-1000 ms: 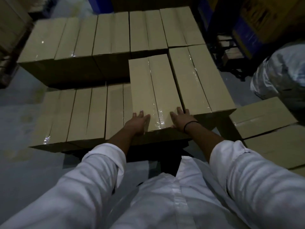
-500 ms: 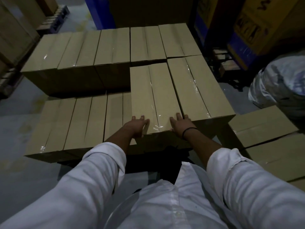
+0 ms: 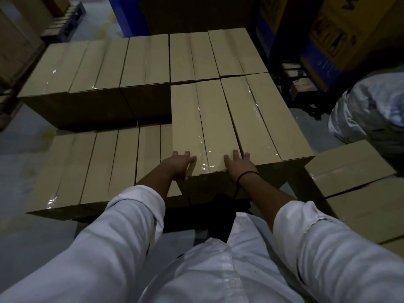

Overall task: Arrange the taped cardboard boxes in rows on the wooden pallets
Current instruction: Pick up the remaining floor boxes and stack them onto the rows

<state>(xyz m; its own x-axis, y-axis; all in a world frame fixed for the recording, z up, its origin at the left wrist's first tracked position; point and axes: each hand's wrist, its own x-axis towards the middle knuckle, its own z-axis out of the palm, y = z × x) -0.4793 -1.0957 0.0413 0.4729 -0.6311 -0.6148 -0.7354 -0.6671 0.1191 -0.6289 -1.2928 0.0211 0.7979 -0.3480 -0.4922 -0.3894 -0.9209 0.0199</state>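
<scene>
The stack of taped cardboard boxes (image 3: pixel 146 101) fills most of what I see, and I judge this load past halfway. The back row (image 3: pixel 146 62) stands full at the upper level, five boxes side by side with their long sides touching. The front row is only partly raised. The lower boxes (image 3: pixel 98 167) on the left show bare tops, three as far as I can count, so that stretch needs a second layer.

On the right of the front row two boxes sit at the upper level: the right-hand box (image 3: pixel 262 119) and, touching it along its long side, the box under my hands (image 3: pixel 203 127). Its far end meets the back row and its near end looks about level with its neighbour's, so I take it as nearly or fully seated.

The wooden pallets themselves I can't make out; it is too dark beneath the boxes to tell.

To my right, loose boxes (image 3: pixel 349 165) lie apart from the stack, and I take them for the ones waiting to go on. Beyond them sits a plastic-wrapped bundle (image 3: pixel 371 110).

My left hand (image 3: pixel 179 166) lies open at the box's near left corner, fingers straight on the top. My right hand (image 3: pixel 238 168) lies flat and open at the near right corner. Neither grips anything. The clear tape (image 3: pixel 202 136) runs along the middle seam between them.
</scene>
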